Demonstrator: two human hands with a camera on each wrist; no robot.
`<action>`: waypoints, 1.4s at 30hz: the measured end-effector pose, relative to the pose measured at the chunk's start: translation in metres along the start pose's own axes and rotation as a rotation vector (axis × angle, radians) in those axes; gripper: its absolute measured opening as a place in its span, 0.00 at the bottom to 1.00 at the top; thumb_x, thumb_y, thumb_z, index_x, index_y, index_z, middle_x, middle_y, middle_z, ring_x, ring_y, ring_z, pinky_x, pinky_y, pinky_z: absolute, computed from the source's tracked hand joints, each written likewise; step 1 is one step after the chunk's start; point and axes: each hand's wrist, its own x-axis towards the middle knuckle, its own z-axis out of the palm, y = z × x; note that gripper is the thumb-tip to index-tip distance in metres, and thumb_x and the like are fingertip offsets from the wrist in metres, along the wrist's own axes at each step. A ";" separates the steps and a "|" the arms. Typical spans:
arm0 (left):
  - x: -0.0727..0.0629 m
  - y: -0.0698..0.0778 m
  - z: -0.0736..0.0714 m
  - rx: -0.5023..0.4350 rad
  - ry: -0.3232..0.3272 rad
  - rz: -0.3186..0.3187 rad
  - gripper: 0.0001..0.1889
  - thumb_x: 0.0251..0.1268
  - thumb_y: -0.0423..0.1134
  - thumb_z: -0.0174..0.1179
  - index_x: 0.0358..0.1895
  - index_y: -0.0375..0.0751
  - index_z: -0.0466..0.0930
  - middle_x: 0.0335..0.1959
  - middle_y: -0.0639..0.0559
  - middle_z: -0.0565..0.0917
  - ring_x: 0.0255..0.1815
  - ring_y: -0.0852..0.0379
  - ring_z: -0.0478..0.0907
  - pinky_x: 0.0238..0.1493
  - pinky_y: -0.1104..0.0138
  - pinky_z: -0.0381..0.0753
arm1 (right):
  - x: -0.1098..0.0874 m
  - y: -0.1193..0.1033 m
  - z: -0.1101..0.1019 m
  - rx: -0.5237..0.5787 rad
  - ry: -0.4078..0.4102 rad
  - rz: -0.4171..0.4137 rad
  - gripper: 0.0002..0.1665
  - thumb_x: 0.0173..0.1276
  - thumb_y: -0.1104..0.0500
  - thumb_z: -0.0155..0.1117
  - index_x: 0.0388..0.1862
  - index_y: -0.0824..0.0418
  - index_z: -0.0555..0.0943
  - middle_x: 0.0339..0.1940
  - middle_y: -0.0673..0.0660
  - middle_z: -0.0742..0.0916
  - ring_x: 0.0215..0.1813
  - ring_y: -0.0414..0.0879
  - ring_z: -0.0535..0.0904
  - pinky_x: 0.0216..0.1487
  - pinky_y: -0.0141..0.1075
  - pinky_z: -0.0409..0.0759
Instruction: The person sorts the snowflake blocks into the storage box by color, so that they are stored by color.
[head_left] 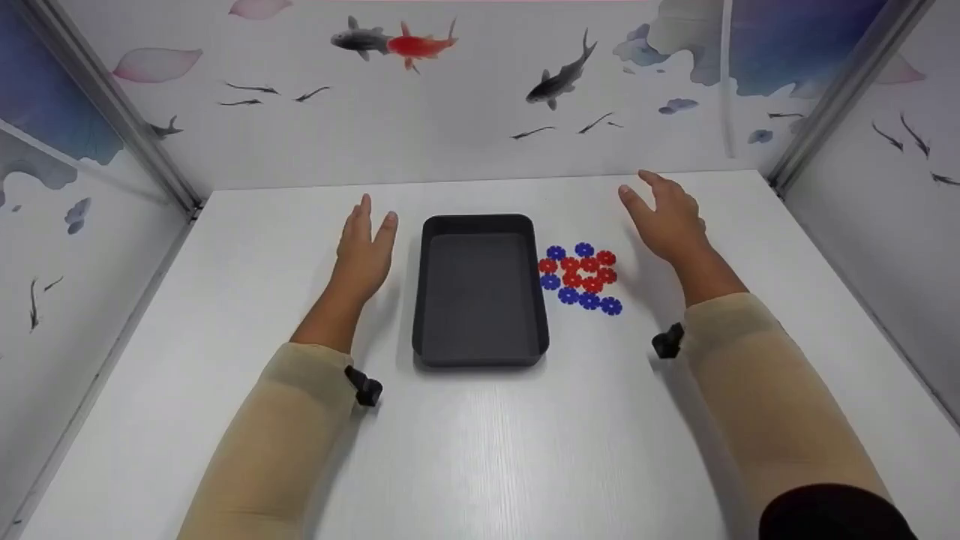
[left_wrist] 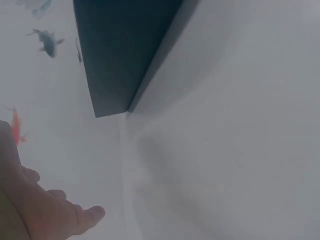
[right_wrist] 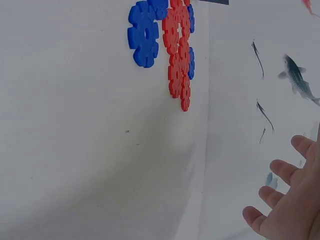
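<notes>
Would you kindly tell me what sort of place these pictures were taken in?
It looks like an indoor booth or workstation for tabletop handwork, though its exact use is unclear: a white table is enclosed by fish-printed panels, with metal posts at the far corners.

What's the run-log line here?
left hand: empty, near dark-grey rectangular tray | right hand: empty, near red and blue notched plastic-looking discs | discs: outside tray

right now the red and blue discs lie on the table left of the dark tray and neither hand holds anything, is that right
Wrong side: the head view shows the red and blue discs on the table to the right of the dark tray. The left hand and right hand hold nothing.
</notes>
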 end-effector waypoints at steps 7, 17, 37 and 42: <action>-0.018 0.002 0.003 -0.288 -0.154 -0.135 0.46 0.79 0.74 0.34 0.90 0.60 0.32 0.92 0.50 0.42 0.92 0.42 0.43 0.89 0.44 0.52 | -0.001 0.003 0.004 0.202 -0.056 0.049 0.53 0.78 0.20 0.39 0.91 0.46 0.50 0.91 0.60 0.59 0.91 0.64 0.51 0.85 0.68 0.58; -0.041 0.003 0.011 -0.532 -0.240 -0.252 0.41 0.82 0.66 0.45 0.89 0.60 0.44 0.90 0.51 0.54 0.88 0.46 0.58 0.79 0.48 0.75 | -0.006 0.009 0.006 0.361 -0.177 0.142 0.51 0.76 0.22 0.50 0.87 0.48 0.61 0.86 0.58 0.68 0.85 0.59 0.66 0.84 0.60 0.67; -0.052 -0.012 0.021 -0.547 -0.378 -0.268 0.36 0.84 0.58 0.50 0.88 0.56 0.52 0.82 0.48 0.72 0.83 0.47 0.68 0.77 0.49 0.76 | 0.002 0.044 0.017 0.425 -0.456 0.192 0.34 0.80 0.38 0.62 0.80 0.47 0.73 0.76 0.56 0.79 0.73 0.52 0.75 0.77 0.44 0.75; -0.053 -0.017 0.020 -0.514 -0.397 -0.250 0.34 0.85 0.55 0.50 0.87 0.56 0.54 0.81 0.48 0.72 0.82 0.48 0.69 0.74 0.52 0.77 | 0.003 0.040 0.018 0.240 -0.457 0.173 0.31 0.77 0.40 0.67 0.76 0.42 0.76 0.74 0.55 0.78 0.72 0.54 0.73 0.77 0.50 0.75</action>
